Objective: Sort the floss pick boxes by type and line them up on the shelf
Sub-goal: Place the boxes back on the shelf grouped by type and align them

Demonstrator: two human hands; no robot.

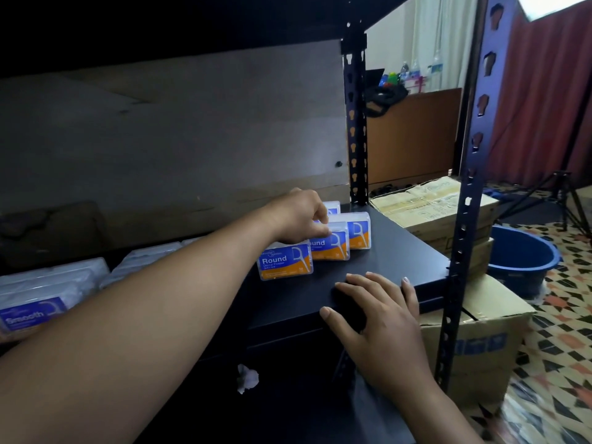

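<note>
Landmark: the black metal shelf (378, 251) is carrying everything named here.
Round row: clear plastic floss pick boxes with blue-and-orange "Round" labels are standing upright in a diagonal line toward the shelf's back right corner; the front box (284, 261) is nearest the shelf's front edge, the second box (330, 245) just behind it, the third box (358, 233) behind that, and a fourth box (331, 207) is peeking out farthest back.
Left hand: the left hand (299, 216) is reaching over the row, fingertips pinching the top of the second box; how firmly is hard to tell from this angle.
Right hand: the right hand (378, 315) is lying flat and unclenched on the shelf's front edge, grasping nothing.
Smooth group: clear plastic boxes with blue "Smooth" labels (32, 312) are sitting at the shelf's dim left end, well apart from the row.
</note>
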